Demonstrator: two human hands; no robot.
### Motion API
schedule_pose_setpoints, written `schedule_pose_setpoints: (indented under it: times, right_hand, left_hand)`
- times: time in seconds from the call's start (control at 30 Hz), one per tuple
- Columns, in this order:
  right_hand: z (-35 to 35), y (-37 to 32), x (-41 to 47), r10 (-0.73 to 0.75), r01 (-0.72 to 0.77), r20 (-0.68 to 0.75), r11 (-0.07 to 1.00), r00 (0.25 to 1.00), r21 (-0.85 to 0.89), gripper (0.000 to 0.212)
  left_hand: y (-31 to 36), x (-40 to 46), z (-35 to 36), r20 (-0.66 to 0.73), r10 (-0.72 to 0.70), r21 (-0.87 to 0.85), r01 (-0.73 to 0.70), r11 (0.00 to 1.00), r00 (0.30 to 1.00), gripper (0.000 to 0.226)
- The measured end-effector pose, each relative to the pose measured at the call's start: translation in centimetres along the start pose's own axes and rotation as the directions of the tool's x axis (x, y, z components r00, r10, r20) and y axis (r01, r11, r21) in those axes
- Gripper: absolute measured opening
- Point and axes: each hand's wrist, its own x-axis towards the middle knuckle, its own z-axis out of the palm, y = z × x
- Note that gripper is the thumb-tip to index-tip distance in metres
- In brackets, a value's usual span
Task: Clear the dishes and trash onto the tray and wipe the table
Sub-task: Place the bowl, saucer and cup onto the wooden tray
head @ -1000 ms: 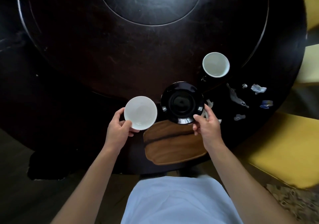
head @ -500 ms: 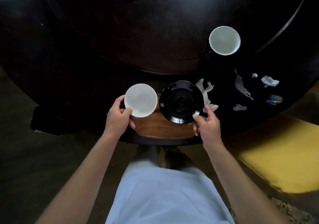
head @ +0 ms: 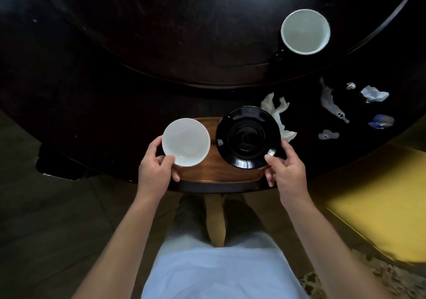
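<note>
A wooden tray point(head: 219, 172) lies at the near edge of the dark round table point(head: 115, 91). My left hand point(head: 154, 169) grips a small white bowl point(head: 185, 142) by its near rim, over the tray's left end. My right hand point(head: 285, 172) holds a black plate point(head: 247, 137) by its near right rim, over the tray's right part. A white cup point(head: 305, 31) stands farther back on the right. A crumpled white tissue point(head: 276, 112) lies just behind the plate. Several scraps of trash point(head: 332, 100) are scattered to the right.
A yellow seat point(head: 380, 195) stands to the right of the table. A raised round turntable point(head: 207, 22) fills the table's middle. My legs and light shirt are below the table edge.
Both hands brought the bowl and the plate nearer, over the tray. The view tilted down, so the table edge and tray sit higher in frame.
</note>
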Motion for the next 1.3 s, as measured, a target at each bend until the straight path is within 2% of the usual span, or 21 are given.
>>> schedule_pose_setpoints:
  times: [0.2, 0.6, 0.8, 1.17, 1.3]
  right_hand:
    - [0.1, 1.0, 0.9, -0.01, 0.009, -0.035, 1.0, 0.999, -0.012, 0.051]
    - [1.3, 2.1, 1.6, -0.083, 0.071, -0.127, 0.993, 0.988, -0.098, 0.048]
    - [0.4, 1.5, 2.3, -0.211, 0.146, -0.176, 0.936, 0.962, -0.322, 0.045]
    - [-0.1, 1.9, 2.8, -0.232, 0.145, -0.201, 0.917, 0.952, -0.371, 0.045]
    - [-0.2, 1.8, 2.8, -0.277, 0.169, -0.187, 0.878, 0.943, -0.447, 0.046]
  left_hand:
    - [0.2, 0.7, 0.6, 0.063, 0.025, -0.007, -0.024, 1.0, 0.998, 0.053]
    - [0.6, 1.1, 1.2, 0.023, 0.034, -0.073, -0.033, 0.997, 0.999, 0.058]
    - [0.5, 1.2, 1.3, 0.026, 0.042, -0.076, -0.04, 0.996, 0.999, 0.054]
    - [-0.1, 0.9, 1.9, 0.042, 0.084, -0.05, -0.082, 0.995, 0.996, 0.056]
    - [-0.5, 0.9, 2.3, 0.027, 0.097, -0.043, -0.096, 0.994, 0.995, 0.056]
